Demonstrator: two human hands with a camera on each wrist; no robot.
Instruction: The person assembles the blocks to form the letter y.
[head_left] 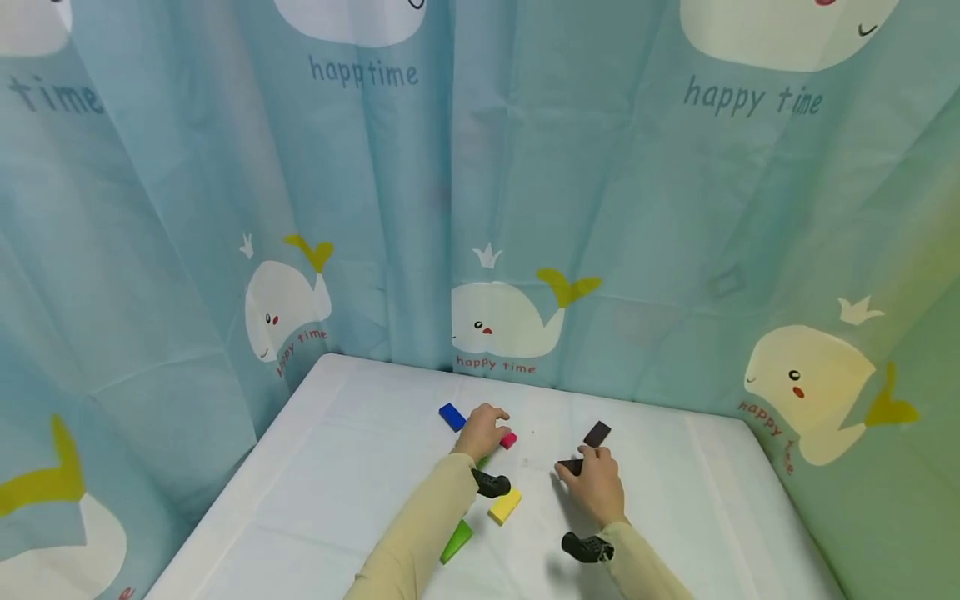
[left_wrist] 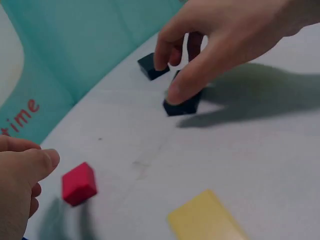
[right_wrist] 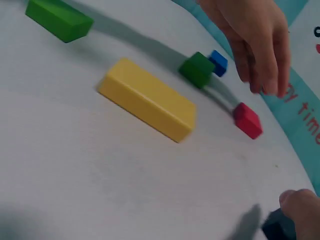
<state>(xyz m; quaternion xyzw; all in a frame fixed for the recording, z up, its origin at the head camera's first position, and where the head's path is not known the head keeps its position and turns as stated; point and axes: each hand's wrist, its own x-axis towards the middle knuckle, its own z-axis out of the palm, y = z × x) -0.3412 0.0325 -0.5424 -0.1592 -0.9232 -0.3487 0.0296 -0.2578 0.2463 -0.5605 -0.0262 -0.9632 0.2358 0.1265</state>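
Note:
My right hand [head_left: 600, 483] pinches a black block [left_wrist: 182, 107] on the white table, its thumb against the near side and the fingers partly hidden behind. Just beyond it lies a second dark block [head_left: 597, 433], apart from the first. My left hand [head_left: 482, 432] hovers with bent fingers and nothing between them. Closest to its fingertips is a small red block [left_wrist: 79, 184], with a visible gap. A green block [right_wrist: 197, 69] is mostly hidden under the left wrist in the head view. The blue block [head_left: 452, 417] lies to that hand's left.
Between the forearms lies a yellow block [head_left: 505, 506]. A green wedge-shaped block [head_left: 456, 542] is beside the left sleeve, closer to me. The white table [head_left: 315, 467] ends at a blue curtain [head_left: 405, 208] printed with whales.

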